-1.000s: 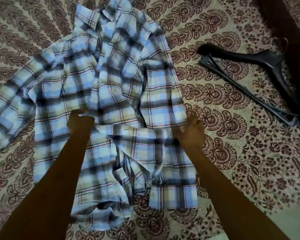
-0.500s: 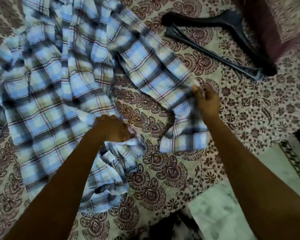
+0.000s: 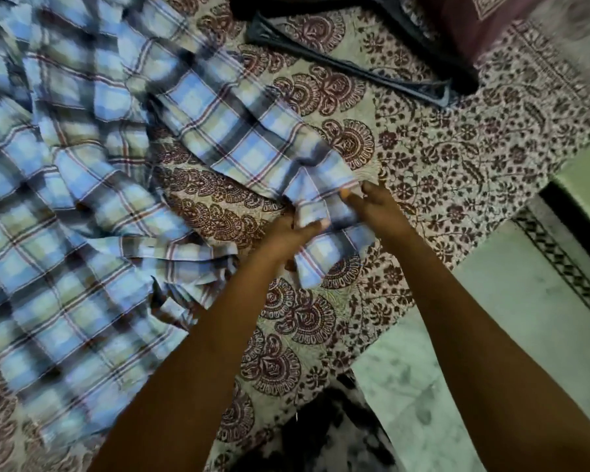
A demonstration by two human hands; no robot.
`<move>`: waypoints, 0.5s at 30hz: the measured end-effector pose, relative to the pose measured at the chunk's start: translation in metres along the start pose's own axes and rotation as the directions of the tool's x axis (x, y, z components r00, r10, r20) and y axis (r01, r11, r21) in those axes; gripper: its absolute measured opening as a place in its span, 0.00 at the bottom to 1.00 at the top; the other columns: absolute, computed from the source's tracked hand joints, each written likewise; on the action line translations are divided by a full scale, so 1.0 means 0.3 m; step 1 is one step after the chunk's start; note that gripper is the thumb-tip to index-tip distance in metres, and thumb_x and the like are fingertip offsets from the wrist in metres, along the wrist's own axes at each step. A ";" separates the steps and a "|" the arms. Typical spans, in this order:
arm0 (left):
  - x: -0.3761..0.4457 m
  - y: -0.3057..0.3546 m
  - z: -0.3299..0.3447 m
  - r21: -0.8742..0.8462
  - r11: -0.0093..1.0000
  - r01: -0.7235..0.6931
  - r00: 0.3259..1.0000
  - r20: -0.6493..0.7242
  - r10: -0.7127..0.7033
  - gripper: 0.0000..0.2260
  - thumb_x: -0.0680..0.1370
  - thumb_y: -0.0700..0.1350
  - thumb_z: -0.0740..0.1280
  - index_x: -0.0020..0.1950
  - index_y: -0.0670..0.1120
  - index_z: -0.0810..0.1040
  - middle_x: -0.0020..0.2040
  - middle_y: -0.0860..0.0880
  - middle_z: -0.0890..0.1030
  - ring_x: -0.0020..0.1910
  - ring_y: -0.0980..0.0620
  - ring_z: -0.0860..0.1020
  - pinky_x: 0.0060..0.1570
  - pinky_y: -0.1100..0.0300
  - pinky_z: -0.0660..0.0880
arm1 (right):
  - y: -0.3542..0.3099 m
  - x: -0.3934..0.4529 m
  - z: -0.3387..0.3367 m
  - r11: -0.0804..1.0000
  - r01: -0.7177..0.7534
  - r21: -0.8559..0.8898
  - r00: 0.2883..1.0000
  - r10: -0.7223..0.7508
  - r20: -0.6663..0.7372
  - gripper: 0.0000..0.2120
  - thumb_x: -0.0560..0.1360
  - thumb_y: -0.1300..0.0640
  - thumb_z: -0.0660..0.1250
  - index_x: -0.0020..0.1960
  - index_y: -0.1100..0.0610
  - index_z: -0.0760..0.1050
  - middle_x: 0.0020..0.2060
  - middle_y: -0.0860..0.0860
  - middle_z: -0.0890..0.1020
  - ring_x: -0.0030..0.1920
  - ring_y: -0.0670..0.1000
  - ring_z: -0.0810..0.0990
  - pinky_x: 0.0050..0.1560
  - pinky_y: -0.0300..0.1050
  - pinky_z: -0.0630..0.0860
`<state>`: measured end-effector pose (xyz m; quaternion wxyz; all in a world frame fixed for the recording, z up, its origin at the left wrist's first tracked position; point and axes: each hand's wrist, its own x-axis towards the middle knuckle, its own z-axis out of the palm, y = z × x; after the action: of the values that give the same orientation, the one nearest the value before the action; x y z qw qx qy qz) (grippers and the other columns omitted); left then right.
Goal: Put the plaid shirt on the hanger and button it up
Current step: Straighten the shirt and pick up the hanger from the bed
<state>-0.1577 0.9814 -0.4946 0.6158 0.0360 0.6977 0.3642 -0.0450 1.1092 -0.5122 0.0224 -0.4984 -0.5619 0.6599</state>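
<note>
From the head view, the plaid shirt [image 3: 92, 212] lies spread and rumpled on the patterned bedsheet [image 3: 457, 155]. The left hand [image 3: 286, 240] and right hand [image 3: 378, 209] both pinch one loose end, apparently a cuff or hem corner. The black hanger [image 3: 365, 74] lies beyond, well apart from the hands.

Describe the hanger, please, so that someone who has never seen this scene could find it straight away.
Start from the patterned bedspread covering most of the view, and follow it to the top edge, up and right of the plaid shirt. There lies the hanger, apart from the shirt: the only dark, rigid, plain thing on the printed cloth.
</note>
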 end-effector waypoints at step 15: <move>0.012 0.093 0.103 -0.403 0.898 0.175 0.976 -0.047 -0.212 0.12 0.78 0.44 0.64 0.60 0.43 0.73 0.54 0.43 0.78 0.48 0.47 0.77 0.48 0.54 0.76 | -0.039 -0.027 -0.110 0.983 -0.056 0.175 0.984 0.024 0.179 0.06 0.77 0.59 0.62 0.51 0.52 0.77 0.48 0.52 0.82 0.47 0.53 0.80 0.54 0.50 0.75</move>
<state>-0.1424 1.0178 -0.4814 0.6115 -0.1754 0.6365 0.4361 -0.0244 1.1325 -0.4939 0.0039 -0.4454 -0.4899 0.7494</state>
